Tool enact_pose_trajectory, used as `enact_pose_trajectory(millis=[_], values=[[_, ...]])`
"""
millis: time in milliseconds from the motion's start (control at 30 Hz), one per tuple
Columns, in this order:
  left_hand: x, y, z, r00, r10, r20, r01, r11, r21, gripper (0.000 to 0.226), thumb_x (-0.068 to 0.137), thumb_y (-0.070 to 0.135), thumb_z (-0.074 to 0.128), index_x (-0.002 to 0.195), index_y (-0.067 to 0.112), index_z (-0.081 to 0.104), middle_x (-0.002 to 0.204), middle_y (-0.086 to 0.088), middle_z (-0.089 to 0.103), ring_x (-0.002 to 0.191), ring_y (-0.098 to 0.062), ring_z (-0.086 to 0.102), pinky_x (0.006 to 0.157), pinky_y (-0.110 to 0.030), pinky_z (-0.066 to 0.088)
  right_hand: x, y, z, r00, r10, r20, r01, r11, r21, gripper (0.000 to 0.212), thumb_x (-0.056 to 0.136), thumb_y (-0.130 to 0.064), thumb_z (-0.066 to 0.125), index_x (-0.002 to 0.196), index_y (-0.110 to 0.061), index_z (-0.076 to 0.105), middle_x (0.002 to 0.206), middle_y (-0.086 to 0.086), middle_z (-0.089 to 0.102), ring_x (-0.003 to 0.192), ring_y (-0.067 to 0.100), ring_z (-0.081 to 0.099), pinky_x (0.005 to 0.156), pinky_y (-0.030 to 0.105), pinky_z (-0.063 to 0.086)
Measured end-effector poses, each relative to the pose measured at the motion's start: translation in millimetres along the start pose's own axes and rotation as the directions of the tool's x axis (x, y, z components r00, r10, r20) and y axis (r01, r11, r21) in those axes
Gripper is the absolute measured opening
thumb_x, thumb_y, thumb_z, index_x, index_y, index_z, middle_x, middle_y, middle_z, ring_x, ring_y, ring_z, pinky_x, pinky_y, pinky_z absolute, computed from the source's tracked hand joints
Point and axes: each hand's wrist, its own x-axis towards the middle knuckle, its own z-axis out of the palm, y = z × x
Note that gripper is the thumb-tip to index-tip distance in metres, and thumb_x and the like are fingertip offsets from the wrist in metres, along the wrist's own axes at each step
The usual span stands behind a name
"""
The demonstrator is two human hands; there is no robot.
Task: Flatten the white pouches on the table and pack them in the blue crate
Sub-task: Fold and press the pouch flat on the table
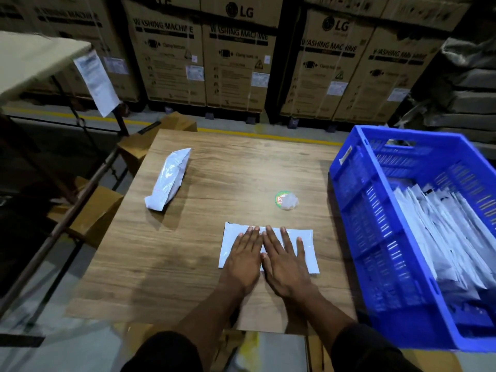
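- Your fingers [284, 238] are straight and spread; left hand [245, 255] and right hand [285, 260] lie flat side by side on a white pouch [308, 249].
- That pouch sits near the worktop [166, 264] front edge.
- A second, puffy pouch [169, 178] lies toward the far-left corner.
- The blue crate [375, 224] stands at the right edge, with pouches inside.

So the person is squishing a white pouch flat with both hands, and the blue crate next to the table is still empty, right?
Not quite. The blue crate is not empty: the head view shows many white pouches already packed inside it. The rest is right: the left hand and the right hand both press flat on a white pouch on the table.
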Motion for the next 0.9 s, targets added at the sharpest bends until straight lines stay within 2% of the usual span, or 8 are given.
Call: enact_pose_trajectory(millis=[167, 267, 333, 467, 567, 633, 733, 900], values=[[0.9, -5.6, 0.6, 1.000, 0.012, 0.027, -0.010, 0.999, -0.041, 0.060, 0.085, 0.017, 0.034, 0.136, 0.000, 0.060, 0.144, -0.015, 0.057, 0.135, -0.028, 0.053, 0.118, -0.039, 0.016, -0.5, -2.0, -2.1, 1.000, 0.010, 0.014, -0.010, 1.000, -0.008, 0.058, 0.102, -0.042, 0.024, 0.157, -0.022, 0.029, 0.166, -0.007, 0.017, 0.153, 0.025, 0.011, 0.116, 0.060, 0.017], [-0.5, -25.6, 7.2, 0.999, -0.017, -0.038, 0.016, 0.999, -0.031, 0.051, 0.093, 0.015, 0.035, 0.135, -0.001, 0.060, 0.143, -0.018, 0.058, 0.137, -0.031, 0.050, 0.119, -0.042, 0.020, 0.4, -2.5, -4.4, 0.999, 0.015, 0.048, -0.015, 1.000, 0.000, 0.059, 0.103, -0.044, 0.017, 0.159, -0.025, 0.019, 0.167, -0.011, 0.005, 0.154, 0.022, 0.000, 0.117, 0.061, 0.010], [-4.9, -33.9, 6.5, 0.992, -0.094, -0.080, 0.090, 0.994, -0.059, 0.048, 0.102, 0.023, 0.036, 0.138, 0.000, 0.059, 0.145, -0.016, 0.057, 0.139, -0.035, 0.047, 0.117, -0.046, 0.027, -0.5, -2.4, -4.3, 0.998, 0.013, 0.053, -0.013, 1.000, 0.010, 0.060, 0.103, -0.045, 0.013, 0.160, -0.027, 0.013, 0.167, -0.013, -0.002, 0.154, 0.021, -0.006, 0.118, 0.061, 0.004], [-11.5, -29.4, -1.8, 0.987, -0.124, -0.100, 0.115, 0.989, -0.098, 0.055, 0.099, 0.038, 0.044, 0.145, 0.010, 0.055, 0.153, -0.008, 0.049, 0.143, -0.038, 0.042, 0.116, -0.049, 0.032, -1.2, -3.7, -5.8, 0.995, 0.025, 0.096, -0.025, 1.000, -0.003, 0.058, 0.103, -0.045, 0.017, 0.159, -0.030, 0.018, 0.167, -0.012, 0.005, 0.154, 0.025, 0.003, 0.115, 0.067, 0.009], [-12.7, -27.7, -4.1, 0.987, -0.140, -0.073, 0.131, 0.984, -0.123, 0.059, 0.095, 0.040, 0.046, 0.148, 0.016, 0.052, 0.157, -0.004, 0.045, 0.145, -0.039, 0.038, 0.112, -0.054, 0.039, 0.1, -5.5, -10.7, 0.993, 0.010, 0.120, -0.008, 1.000, -0.010, 0.061, 0.100, -0.045, 0.013, 0.159, -0.036, 0.007, 0.166, -0.014, -0.007, 0.153, 0.024, -0.008, 0.111, 0.072, 0.002], [-13.7, -26.6, -5.3, 0.989, -0.136, -0.063, 0.128, 0.984, -0.125, 0.058, 0.095, 0.040, 0.046, 0.148, 0.019, 0.052, 0.158, -0.002, 0.043, 0.147, -0.039, 0.035, 0.113, -0.055, 0.037, 3.5, -6.9, -13.5, 0.987, 0.017, 0.161, -0.015, 1.000, -0.013, 0.064, 0.097, -0.046, 0.014, 0.158, -0.036, -0.001, 0.165, -0.014, -0.016, 0.152, 0.026, -0.016, 0.107, 0.075, 0.000], [-14.9, -27.4, -5.2, 0.988, -0.139, -0.074, 0.129, 0.984, -0.120, 0.056, 0.095, 0.041, 0.046, 0.148, 0.024, 0.053, 0.159, 0.000, 0.042, 0.147, -0.040, 0.034, 0.114, -0.055, 0.032, 4.3, -10.8, -16.1, 0.982, 0.016, 0.190, -0.009, 0.999, -0.035, 0.066, 0.097, -0.046, 0.023, 0.158, -0.035, -0.001, 0.165, -0.011, -0.016, 0.151, 0.033, -0.016, 0.103, 0.078, 0.002], [-16.8, -29.7, -6.4, 0.986, -0.153, -0.067, 0.147, 0.986, -0.078, 0.056, 0.096, 0.045, 0.046, 0.149, 0.027, 0.052, 0.161, 0.004, 0.038, 0.149, -0.043, 0.029, 0.114, -0.058, 0.031, -8.8, 5.5, -12.1, 0.991, 0.061, 0.116, -0.061, 0.998, -0.005, 0.062, 0.101, -0.058, 0.014, 0.159, -0.037, 0.004, 0.166, -0.012, -0.010, 0.152, 0.034, -0.014, 0.115, 0.068, 0.008]])
